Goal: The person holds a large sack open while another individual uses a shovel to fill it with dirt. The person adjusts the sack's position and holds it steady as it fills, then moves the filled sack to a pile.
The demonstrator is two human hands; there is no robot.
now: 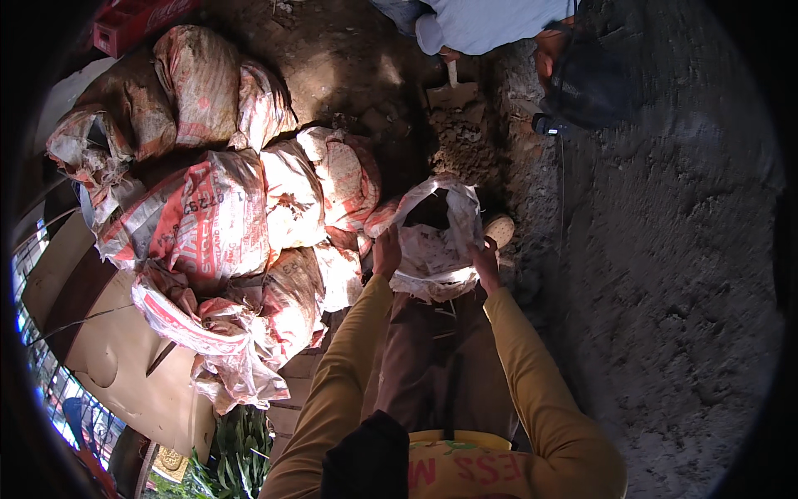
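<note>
A dirty white woven sack (426,246) stands in front of me with its mouth spread open and its top edge rumpled. My left hand (386,252) grips the left side of its rim. On the opposite side, my right hand (485,264) is closed on the rim, fingers partly hidden by the cloth. The inside of the sack is in dark shadow, so its contents cannot be made out. Just beyond, a trench of loose soil (464,141) runs away from me. A shovel-like blade (451,95) with a pale handle rests in it, near another person's hand.
Filled, soiled sacks (208,220) are piled on my left. Across the trench another person (499,25) in a light shirt bends over, beside a dark bag-like shape (590,83). Rough grey ground (665,274) stretches along the right. A red crate (137,25) sits far left.
</note>
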